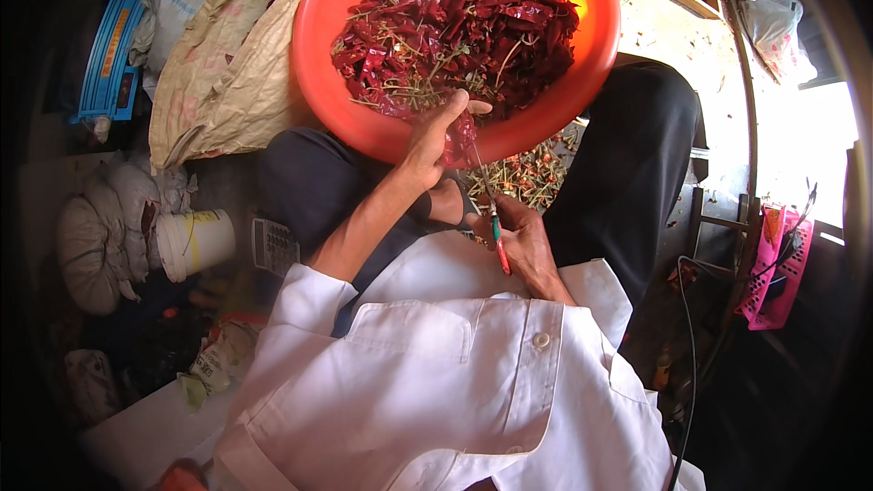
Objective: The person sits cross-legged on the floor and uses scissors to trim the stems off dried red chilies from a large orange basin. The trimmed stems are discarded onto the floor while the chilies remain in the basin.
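Note:
My left hand (431, 140) is over the near rim of an orange plastic basin (317, 68), thumb raised. Dried red chili peppers (465, 131), slightly blurred, are held in its fingers. Below and to the right, my right hand (525, 242) grips scissors (496, 232) with red and green handles. Their thin blades point up at the chilies in my left hand; whether they touch cannot be made out. Inside the basin lies a heap of dried red chilies (470, 27), many with pale stems. Cut stems and red bits (522, 174) litter the floor below the basin, between my legs.
A tan woven sack (232, 75) leans left of the basin. Further left are a blue plastic object (109, 48), a white bucket (198, 242) on its side and a calculator (274, 245). At right stand a pink plastic basket (777, 266) and a dark cable (692, 354).

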A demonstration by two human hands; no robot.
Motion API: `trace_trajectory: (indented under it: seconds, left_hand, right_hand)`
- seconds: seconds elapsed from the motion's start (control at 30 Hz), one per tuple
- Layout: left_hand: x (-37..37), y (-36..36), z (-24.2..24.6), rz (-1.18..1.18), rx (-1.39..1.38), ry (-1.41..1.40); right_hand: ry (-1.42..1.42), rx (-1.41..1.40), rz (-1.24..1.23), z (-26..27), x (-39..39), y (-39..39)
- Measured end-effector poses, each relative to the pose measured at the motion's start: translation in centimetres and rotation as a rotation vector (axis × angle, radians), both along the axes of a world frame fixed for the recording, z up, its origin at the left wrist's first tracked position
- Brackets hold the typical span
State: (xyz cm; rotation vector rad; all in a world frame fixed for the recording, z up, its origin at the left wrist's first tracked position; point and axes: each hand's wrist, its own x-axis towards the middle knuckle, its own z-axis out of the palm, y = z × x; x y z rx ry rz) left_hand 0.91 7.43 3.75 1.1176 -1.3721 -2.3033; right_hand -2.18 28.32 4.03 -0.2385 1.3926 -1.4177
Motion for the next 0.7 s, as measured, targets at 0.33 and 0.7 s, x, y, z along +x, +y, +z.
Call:
trace_trajectory:
  seconds: [0.33, 0.7]
  left_hand:
    - [0.6, -0.5, -0.6, -0.039, 0.130, 0.031]
    - [0.8, -0.9, -0.7, -0.128, 0.190, 0.028]
  right_hand:
    - [0.107, 0.071, 0.064, 0.1, -0.3, 0.1]
    - [0.126, 0.121, 0.119, 0.8, -0.5, 0.1]
